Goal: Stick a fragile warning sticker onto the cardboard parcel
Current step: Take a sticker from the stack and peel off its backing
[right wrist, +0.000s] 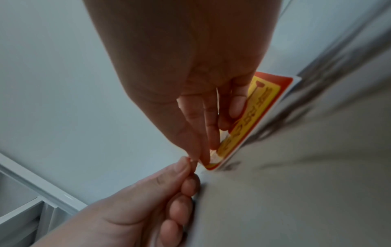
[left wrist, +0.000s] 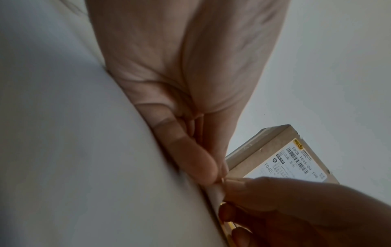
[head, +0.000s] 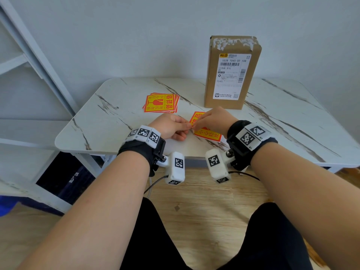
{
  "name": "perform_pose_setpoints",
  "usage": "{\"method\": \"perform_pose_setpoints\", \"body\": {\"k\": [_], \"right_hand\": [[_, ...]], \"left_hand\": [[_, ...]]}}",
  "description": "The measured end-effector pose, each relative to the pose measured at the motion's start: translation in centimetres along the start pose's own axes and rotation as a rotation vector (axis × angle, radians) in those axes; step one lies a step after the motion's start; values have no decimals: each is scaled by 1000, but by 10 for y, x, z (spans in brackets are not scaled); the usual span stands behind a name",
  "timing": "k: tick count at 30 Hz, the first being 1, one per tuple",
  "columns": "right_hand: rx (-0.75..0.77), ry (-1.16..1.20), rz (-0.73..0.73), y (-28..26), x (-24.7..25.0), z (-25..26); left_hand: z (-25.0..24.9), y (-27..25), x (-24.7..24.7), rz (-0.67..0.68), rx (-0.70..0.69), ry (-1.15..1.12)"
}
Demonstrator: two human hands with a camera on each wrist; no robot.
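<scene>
One red-and-yellow fragile sticker (head: 207, 132) lies on the white marbled table (head: 120, 121) near its front edge, partly under my hands. My left hand (head: 186, 127) pinches the sticker's near-left corner, and in the left wrist view its fingertips (left wrist: 211, 175) hold a white backing edge (left wrist: 216, 192). My right hand (head: 196, 123) pinches the same corner from the other side, its fingers (right wrist: 203, 150) on the sticker (right wrist: 256, 110). The brown cardboard parcel (head: 231, 73) stands upright at the back with a white shipping label facing me, also seen behind my fingers (left wrist: 275, 155).
A stack of several more fragile stickers (head: 161, 103) lies left of the parcel. A grey wall runs behind the table. A white shelf frame (head: 29, 55) stands at the left. Wooden floor and my knees are below the table's front edge.
</scene>
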State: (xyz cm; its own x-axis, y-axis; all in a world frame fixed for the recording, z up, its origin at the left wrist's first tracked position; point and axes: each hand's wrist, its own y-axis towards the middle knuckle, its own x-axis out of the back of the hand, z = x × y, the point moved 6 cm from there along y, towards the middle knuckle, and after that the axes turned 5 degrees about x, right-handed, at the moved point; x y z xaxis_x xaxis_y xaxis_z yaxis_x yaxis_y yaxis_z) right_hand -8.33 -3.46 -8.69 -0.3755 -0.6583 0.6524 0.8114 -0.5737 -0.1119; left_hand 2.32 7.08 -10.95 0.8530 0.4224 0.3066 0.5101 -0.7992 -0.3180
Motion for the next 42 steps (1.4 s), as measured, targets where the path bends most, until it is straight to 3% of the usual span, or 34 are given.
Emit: {"method": "perform_pose_setpoints", "body": {"k": [11,36,42], "right_hand": [[34,-22,27,-2,0,0],[13,-18,0,0,-1,1],[39,-41,50,-4,-2,1]], "left_hand": [[1,1,-1,8,24,-63],[-1,0,-2,-32,-23,27],[-1,-1,-2,-50,-22,26]]}}
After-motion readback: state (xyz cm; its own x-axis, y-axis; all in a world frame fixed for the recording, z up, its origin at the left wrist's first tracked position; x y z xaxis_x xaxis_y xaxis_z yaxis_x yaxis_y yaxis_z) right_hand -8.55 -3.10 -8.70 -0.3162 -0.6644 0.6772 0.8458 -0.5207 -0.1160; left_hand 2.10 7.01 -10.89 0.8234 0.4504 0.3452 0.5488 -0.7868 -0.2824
